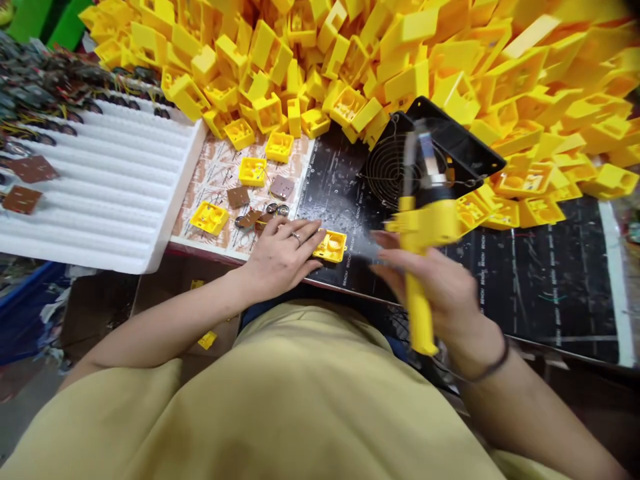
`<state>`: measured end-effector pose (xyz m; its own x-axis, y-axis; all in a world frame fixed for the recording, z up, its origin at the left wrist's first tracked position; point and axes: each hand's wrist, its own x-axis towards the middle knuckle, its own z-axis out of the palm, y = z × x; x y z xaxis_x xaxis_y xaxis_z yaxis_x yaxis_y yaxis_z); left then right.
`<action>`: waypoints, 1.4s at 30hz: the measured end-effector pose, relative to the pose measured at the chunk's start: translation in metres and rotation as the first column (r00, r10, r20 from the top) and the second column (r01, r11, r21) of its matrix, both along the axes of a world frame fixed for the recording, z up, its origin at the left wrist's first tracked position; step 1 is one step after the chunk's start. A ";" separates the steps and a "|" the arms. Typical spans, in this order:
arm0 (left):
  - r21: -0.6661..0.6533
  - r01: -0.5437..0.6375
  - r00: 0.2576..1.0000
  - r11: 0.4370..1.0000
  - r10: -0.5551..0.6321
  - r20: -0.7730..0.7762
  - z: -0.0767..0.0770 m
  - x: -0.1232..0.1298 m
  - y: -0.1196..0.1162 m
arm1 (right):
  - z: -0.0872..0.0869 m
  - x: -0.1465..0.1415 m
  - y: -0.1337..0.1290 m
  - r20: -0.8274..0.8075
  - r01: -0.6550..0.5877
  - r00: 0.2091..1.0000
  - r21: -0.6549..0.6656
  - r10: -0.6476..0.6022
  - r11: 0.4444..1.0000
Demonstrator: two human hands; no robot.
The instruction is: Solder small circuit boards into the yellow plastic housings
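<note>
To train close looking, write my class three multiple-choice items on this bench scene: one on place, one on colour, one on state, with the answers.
1. Where is the black fan?
A. On the white foam tray
B. Just beyond the right hand
C. On the floor

2. What colour is the housing at the left hand's fingertips?
A. Blue
B. Yellow
C. Black

3. What is the right hand doing?
A. Lying flat and empty
B. Holding a brown board
C. Gripping a yellow-handled tool

Answers:
1. B: the fan's wire guard shows past that hand.
2. B: the housing is bright yellow plastic.
3. C: the fingers close around the handle.
</note>
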<state>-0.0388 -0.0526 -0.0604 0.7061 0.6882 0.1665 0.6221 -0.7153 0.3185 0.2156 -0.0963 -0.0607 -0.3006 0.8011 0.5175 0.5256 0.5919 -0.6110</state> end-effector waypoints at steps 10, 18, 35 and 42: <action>-0.863 0.388 0.598 0.324 0.624 0.503 0.027 0.009 0.005 | 0.018 -0.044 0.019 -0.080 0.010 0.997 0.037 -0.007 0.999; -0.747 0.650 0.411 -0.136 0.890 0.196 0.025 0.019 0.000 | 0.019 -0.052 0.024 -0.258 0.001 0.965 -0.188 -0.050 0.982; -0.739 0.665 0.453 -0.106 0.844 0.287 0.020 0.019 -0.006 | 0.028 -0.051 0.015 -0.015 0.095 0.995 0.012 -0.094 0.995; -0.799 0.555 0.402 0.234 0.765 0.503 0.015 0.023 -0.015 | 0.009 -0.055 0.009 -0.091 0.122 0.990 0.231 -0.103 0.965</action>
